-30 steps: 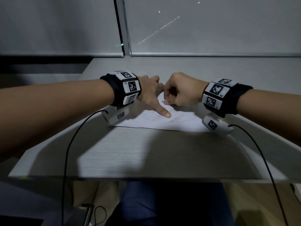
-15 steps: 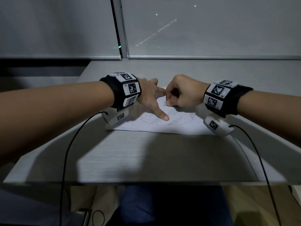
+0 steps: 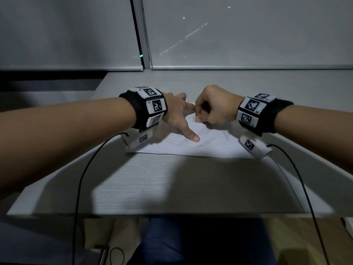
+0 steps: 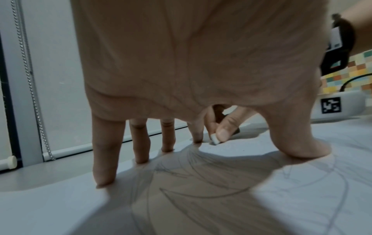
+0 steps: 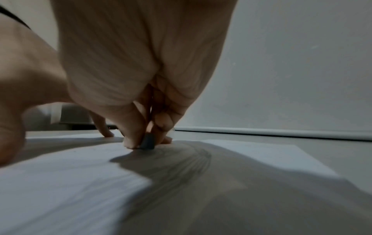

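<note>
A person's left hand (image 3: 176, 116) stands spread on straightened fingertips, thumb splayed wide, pressing a sheet of paper (image 3: 210, 148) flat on the desk (image 3: 152, 188). Just to its right, the right hand (image 3: 215, 108) arches knuckles-up. Its thumb and fingers pinch a small eraser (image 5: 148, 141), and the eraser's lower end meets the paper's faint pencil lines (image 4: 201, 190) beside the left index fingertip. The left forearm (image 3: 66, 131) and right forearm (image 3: 315, 127) reach in from opposite sides.

Fingers of the right hand (image 3: 214, 106) hide most of the small dark grey block (image 5: 148, 141) they pinch. The left hand (image 3: 177, 115) and shadow cover part of the pencil drawing (image 4: 191, 182) on the white paper sheet (image 3: 191, 148); its subject is unreadable.
</note>
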The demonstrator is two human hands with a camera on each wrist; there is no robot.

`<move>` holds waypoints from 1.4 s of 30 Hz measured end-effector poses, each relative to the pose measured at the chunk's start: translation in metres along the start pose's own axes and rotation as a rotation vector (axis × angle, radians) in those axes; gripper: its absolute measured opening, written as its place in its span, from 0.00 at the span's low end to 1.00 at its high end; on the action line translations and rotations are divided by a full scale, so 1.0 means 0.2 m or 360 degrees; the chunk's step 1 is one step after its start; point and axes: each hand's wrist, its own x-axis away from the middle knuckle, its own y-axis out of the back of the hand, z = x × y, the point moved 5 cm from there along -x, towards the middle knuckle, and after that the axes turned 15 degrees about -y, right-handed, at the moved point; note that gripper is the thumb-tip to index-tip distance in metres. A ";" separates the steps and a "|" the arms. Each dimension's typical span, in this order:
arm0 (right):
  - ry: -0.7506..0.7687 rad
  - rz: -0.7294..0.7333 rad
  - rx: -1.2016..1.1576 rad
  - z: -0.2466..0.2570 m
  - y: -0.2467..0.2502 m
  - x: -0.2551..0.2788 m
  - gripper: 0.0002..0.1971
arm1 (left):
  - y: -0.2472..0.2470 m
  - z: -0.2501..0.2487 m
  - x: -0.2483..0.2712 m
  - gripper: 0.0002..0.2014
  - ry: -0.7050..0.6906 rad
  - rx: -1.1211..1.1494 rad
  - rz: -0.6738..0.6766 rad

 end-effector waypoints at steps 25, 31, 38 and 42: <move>-0.0089 -0.0068 -0.0087 0.05 -0.03 -0.08 0.07 | -0.04 0.03 0.01 0.58 -0.0037 -0.0036 -0.0092; -0.0026 -0.0068 -0.0133 0.11 -0.08 -0.03 0.10 | -0.03 0.03 0.01 0.52 -0.0035 -0.0007 -0.0121; -0.0098 -0.0087 -0.0151 0.09 -0.05 -0.08 0.06 | -0.03 0.04 0.01 0.64 -0.0017 -0.0015 -0.0100; -0.0115 -0.0124 -0.0099 0.09 -0.05 -0.09 0.08 | -0.03 0.04 0.02 0.65 -0.0006 0.0009 -0.0094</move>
